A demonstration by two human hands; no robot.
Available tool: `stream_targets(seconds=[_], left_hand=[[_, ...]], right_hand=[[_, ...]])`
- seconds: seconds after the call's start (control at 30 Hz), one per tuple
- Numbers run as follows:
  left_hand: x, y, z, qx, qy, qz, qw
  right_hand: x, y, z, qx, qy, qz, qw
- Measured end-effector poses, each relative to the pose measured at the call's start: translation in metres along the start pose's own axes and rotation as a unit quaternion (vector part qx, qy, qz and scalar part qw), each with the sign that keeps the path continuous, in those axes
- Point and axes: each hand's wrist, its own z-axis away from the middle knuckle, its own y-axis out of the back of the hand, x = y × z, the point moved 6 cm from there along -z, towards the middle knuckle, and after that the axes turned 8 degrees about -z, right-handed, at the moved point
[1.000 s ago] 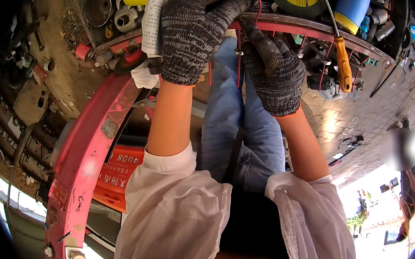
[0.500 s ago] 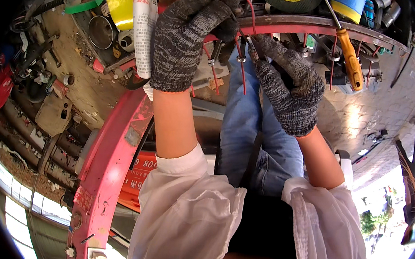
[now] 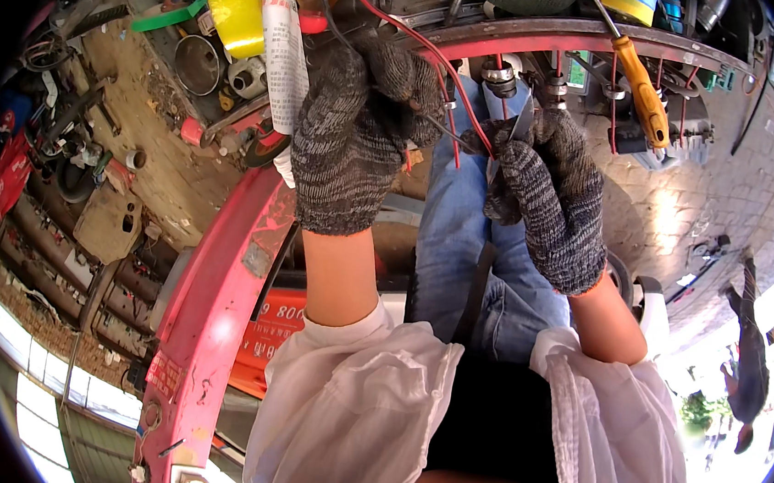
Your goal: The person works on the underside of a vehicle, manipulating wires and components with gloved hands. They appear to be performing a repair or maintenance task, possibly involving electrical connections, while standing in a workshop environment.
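Observation:
Both of my hands wear dark grey knitted gloves. My left hand [image 3: 355, 137] is closed around a black cable [image 3: 328, 16], whose end pokes out past the fingers toward my right hand. Curving down beside it is a thin red wire [image 3: 405, 33], which reaches the fingertips of the other glove. My right hand [image 3: 552, 196] is closed on a flat metal blade [image 3: 524, 120]; its handle is hidden in the glove, so the kind of tool cannot be told. Blade, red wire and black cable end lie close together; whether they touch is unclear.
A red-edged metal rack [image 3: 571, 37] spans the far side, with red rods hanging below it. An orange-handled screwdriver [image 3: 641, 94] hangs over its edge. Rolled newspaper [image 3: 282, 57] and a yellow object [image 3: 235, 3] lie far left. A pink metal beam [image 3: 214, 318] runs along my left.
Both hands have come nearer to my body, down from the rack. The blade now shows upright at my right fingers, and the red wire has swung down toward them.

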Motion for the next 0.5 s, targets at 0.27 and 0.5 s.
stream_targets(seconds=[0.27, 0.5], left_hand=[[0.013, -0.022, 0.018, 0.095, 0.037, -0.155, 0.983], [0.030, -0.018, -0.030, 0.052, -0.080, -0.391, 0.915]], right_hand=[[-0.033, -0.001, 0.007, -0.002, 0.292, 0.204, 0.934], [-0.046, -0.007, -0.001, 0.154, 0.329, 0.312, 0.878]])
